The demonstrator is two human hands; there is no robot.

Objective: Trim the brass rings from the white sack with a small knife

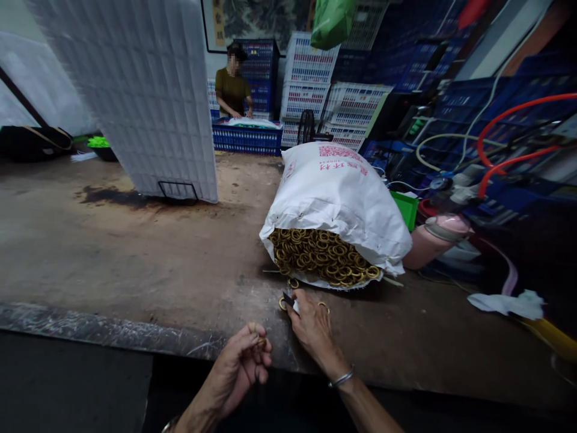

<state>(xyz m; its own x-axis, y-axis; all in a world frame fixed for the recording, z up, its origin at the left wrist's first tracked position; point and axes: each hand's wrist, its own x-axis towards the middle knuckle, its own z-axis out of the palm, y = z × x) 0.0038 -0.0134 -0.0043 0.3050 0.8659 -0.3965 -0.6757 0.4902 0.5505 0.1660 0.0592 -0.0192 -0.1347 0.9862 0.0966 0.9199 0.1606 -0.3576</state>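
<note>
A white woven sack (333, 186) with red print lies on its side on the worktable (180, 264), its mouth facing me. Many brass-coloured rings (322, 255) fill the opening. My right hand (313, 331) is in front of the sack, closed around a small blade (288, 299) that is dark and flat with a white part by the fingers. Loose rings lie beside this hand, one ring (293, 283) close to the sack's mouth. At the table's front edge, my left hand (243, 367) pinches a brass-coloured ring (261, 341), mostly covered by the fingers.
A tall white ribbed panel (157, 102) stands on the table at left. Right of the sack are a pink bottle (435, 240), orange hoses (484, 144) and a white cloth (509, 304). Across the table a person (233, 84) works over a blue crate (247, 139); stacked crates stand behind.
</note>
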